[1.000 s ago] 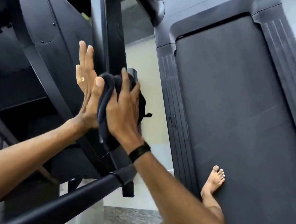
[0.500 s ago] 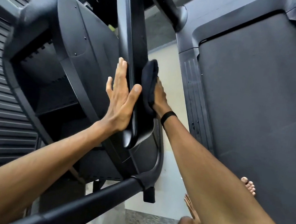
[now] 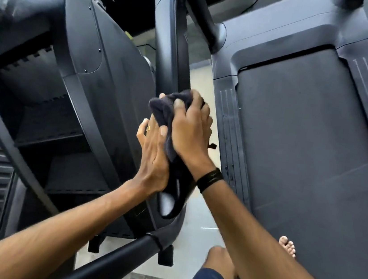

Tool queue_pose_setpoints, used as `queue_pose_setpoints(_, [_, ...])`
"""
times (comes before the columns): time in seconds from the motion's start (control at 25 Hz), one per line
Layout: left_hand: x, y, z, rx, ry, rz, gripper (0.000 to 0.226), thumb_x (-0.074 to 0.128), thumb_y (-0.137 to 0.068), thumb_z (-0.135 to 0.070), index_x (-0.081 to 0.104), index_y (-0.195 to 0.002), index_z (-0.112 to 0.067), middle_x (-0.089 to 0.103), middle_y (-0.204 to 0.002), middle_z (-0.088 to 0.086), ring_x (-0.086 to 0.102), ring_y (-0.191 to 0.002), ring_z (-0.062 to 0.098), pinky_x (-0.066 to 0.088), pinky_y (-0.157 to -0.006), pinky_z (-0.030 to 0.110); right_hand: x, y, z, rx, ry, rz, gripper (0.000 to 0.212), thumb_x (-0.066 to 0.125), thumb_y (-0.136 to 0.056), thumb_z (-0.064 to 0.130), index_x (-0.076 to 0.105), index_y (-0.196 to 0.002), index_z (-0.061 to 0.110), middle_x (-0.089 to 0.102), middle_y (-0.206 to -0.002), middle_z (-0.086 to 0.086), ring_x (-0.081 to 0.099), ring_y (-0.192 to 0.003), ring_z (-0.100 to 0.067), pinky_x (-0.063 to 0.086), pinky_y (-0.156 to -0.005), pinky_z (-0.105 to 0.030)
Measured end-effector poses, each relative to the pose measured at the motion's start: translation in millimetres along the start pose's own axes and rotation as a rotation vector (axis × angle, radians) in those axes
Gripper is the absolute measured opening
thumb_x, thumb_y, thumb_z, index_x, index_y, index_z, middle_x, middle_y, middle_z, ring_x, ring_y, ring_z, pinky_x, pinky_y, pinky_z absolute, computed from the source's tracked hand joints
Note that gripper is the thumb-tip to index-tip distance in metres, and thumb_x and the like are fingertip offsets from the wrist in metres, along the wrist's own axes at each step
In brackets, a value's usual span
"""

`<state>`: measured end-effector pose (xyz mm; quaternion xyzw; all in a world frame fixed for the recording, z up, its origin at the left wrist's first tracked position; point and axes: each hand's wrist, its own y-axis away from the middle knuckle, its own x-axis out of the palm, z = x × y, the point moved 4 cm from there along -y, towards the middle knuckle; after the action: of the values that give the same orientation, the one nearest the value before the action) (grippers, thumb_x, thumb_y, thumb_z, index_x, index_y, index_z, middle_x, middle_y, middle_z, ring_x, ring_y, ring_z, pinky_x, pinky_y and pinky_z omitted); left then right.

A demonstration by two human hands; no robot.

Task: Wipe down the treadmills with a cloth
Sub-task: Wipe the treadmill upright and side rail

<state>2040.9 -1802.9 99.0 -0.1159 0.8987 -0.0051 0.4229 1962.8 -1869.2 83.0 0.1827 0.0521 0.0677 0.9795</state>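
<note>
- While the right hand [image 3: 188, 135] pressed against the upright post [image 3: 173, 51] of the treadmill in the middle of the frame, its fingers [image 3: 182, 106] were curled around a dark cloth [image 3: 163, 111] and gripped it tightly.
- The cloth was bunched between this hand and the post, and one loose end of it hung down below the palm toward the wrist.
- A black wristband [image 3: 209, 179] sat on the right wrist.
- The left hand [image 3: 152, 156] lay just left of the cloth, with straight fingers flat against the post, holding nothing; its thumb touched the cloth.
- The treadmill belt [image 3: 306, 143] filled the right side of the frame, with a grey side rail [image 3: 229, 140] along its left edge.
- A dark plastic housing [image 3: 77, 55] took the upper left of the frame.
- A black handlebar [image 3: 116, 257] crossed the lower middle, under both forearms.
- A bare foot [image 3: 288, 245] rested at the lower right, on the belt.
</note>
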Motion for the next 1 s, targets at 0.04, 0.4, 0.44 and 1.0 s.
queue_pose_setpoints(0.04, [0, -1, 1, -0.003, 0.012, -0.014, 0.065, 0.017, -0.099, -0.035, 0.040, -0.142, 0.008, 0.042, -0.144, 0.026, 0.034, -0.137, 0.022, 0.019, -0.113, 0.065, 4, -18, 4, 0.008, -0.026, -0.003, 0.046, 0.038, -0.100, 0.043, 0.046, -0.141, 0.022, 0.046, -0.142, -0.014, 0.042, -0.131, -0.034, 0.031, -0.111, -0.048])
queue_pose_setpoints(0.4, [-37, -70, -4, 0.109, 0.037, -0.292, 0.058, 0.023, -0.103, -0.027, 0.076, -0.085, -0.011, 0.075, -0.088, 0.002, 0.068, -0.084, 0.014, 0.040, -0.091, 0.059, 26, -101, -57, 0.325, -0.313, 0.254, 0.034, 0.039, -0.102, 0.054, 0.042, -0.080, 0.028, 0.047, -0.083, 0.010, 0.056, -0.057, 0.008, 0.044, -0.063, -0.010])
queue_pose_setpoints(0.44, [-38, -88, -4, 0.068, 0.074, -0.313, 0.060, 0.022, -0.103, -0.029, 0.075, -0.082, -0.012, 0.073, -0.079, 0.001, 0.068, -0.077, 0.013, 0.042, -0.091, 0.057, 23, -94, -65, 0.383, -0.334, 0.244, 0.030, 0.033, -0.108, 0.036, 0.040, -0.080, 0.029, 0.046, -0.082, 0.013, 0.055, -0.049, 0.013, 0.042, -0.054, -0.005])
queue_pose_setpoints(1.0, [1, -133, 20, -0.206, 0.271, -0.241, 0.071, 0.041, -0.098, -0.048, 0.036, -0.148, 0.002, 0.049, -0.145, 0.004, 0.041, -0.136, 0.000, 0.030, -0.117, 0.030, 23, -121, 48, -0.033, -0.038, 0.102, 0.055, 0.038, -0.101, 0.051, 0.032, -0.151, 0.028, 0.034, -0.151, -0.014, 0.032, -0.138, -0.033, 0.025, -0.114, -0.050])
